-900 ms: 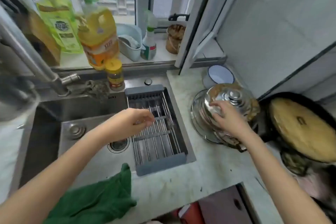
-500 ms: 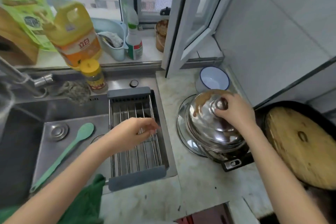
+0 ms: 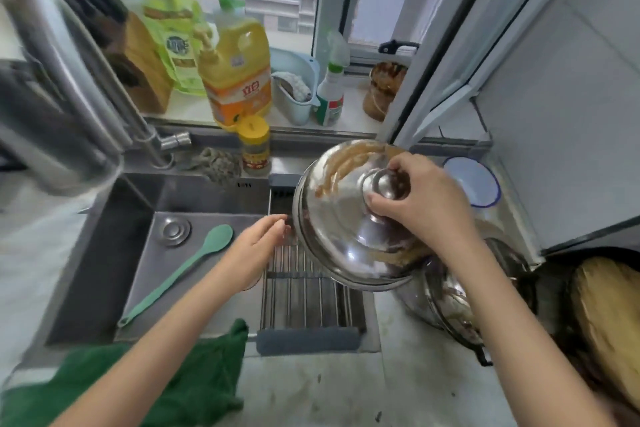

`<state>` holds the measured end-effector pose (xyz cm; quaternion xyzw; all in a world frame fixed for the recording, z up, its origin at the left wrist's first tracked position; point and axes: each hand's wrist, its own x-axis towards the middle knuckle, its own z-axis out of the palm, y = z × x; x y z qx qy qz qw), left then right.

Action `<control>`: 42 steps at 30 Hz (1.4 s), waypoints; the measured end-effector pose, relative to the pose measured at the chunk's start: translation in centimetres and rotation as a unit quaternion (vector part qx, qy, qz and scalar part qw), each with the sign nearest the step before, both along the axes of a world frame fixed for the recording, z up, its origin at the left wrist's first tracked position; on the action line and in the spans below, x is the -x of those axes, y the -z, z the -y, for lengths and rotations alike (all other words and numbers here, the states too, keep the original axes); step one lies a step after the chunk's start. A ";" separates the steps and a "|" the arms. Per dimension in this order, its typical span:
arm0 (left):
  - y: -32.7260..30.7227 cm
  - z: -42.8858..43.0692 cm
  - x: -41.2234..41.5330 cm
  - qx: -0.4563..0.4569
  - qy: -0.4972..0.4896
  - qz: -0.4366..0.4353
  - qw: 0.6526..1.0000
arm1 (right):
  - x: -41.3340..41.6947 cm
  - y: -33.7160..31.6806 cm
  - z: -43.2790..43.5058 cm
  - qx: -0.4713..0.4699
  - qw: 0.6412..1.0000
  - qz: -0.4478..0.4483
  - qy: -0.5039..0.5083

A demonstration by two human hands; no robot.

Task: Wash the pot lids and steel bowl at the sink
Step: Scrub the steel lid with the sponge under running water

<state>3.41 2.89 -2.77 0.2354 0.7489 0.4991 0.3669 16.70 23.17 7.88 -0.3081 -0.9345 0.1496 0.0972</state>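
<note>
Head view: soiled steel pot lid (image 3: 341, 229), tilted, held in the air over drain rack (image 3: 304, 302) at the right end of the sink (image 3: 104, 253). Right hand (image 3: 426, 208) grips its knob (image 3: 382, 184). Left hand (image 3: 256, 246), fingers relaxed and empty, lies just beside the lid's left rim, on the basin side.

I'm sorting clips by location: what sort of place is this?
Most likely a home kitchen: a steel sink with a drain rack set in it, a yellow dish soap bottle on the windowsill, and a soiled pot lid gripped by the right hand.
</note>
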 end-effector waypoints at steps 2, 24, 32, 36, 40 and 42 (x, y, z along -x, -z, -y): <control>-0.1 3.2 1.4 -0.003 -0.091 0.077 0.993 | 3.2 0.8 4.3 0.011 0.999 0.001 -0.033; 3.9 22.6 8.9 -0.072 -0.505 0.335 0.792 | 22.4 10.7 16.6 0.272 0.961 0.032 -0.049; 4.8 21.0 8.4 -0.082 -0.546 0.307 0.775 | 36.7 14.2 12.6 0.254 0.946 0.147 -0.135; 5.1 20.3 7.6 -0.086 -0.557 0.300 0.769 | 39.1 15.5 12.8 0.200 0.954 0.158 -0.157; 5.1 19.7 7.3 -0.092 -0.558 0.288 0.773 | 39.9 17.1 13.6 0.044 0.966 0.190 -0.169; 5.1 19.6 7.2 -0.090 -0.554 0.293 0.774 | 40.0 18.2 13.7 -0.025 0.967 0.192 -0.164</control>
